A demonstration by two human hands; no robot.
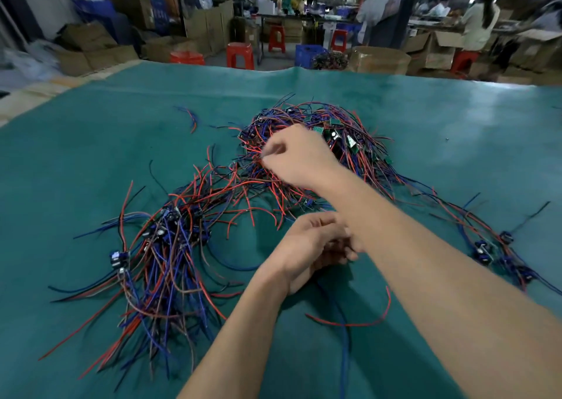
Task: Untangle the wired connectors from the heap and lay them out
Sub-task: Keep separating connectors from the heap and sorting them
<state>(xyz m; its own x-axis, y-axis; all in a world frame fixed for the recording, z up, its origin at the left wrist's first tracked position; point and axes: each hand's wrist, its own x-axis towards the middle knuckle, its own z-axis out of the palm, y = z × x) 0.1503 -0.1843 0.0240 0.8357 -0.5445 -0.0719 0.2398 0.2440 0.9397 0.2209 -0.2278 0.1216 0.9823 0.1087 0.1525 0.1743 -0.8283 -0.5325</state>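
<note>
A tangled heap [349,143] of red, blue and black wires with small green boards and dark connectors lies mid-table on the green mat [91,155]. My right hand [298,155] reaches over the heap's left side, and its fingertips pinch wires there. Closer to me, my left hand [307,246] is curled, partly under my right forearm. It grips a wired connector whose body is hidden; its blue wire [343,344] and red wire [352,324] trail toward me. A big bundle of separated wired connectors [164,252] lies at the left, and a smaller row [489,246] at the right.
A loose red-and-blue wire pair [191,119] lies on the mat beyond the left bundle. The mat's far edge [292,69] drops off to a workshop floor with red stools [240,55], cardboard boxes [91,52] and people at benches.
</note>
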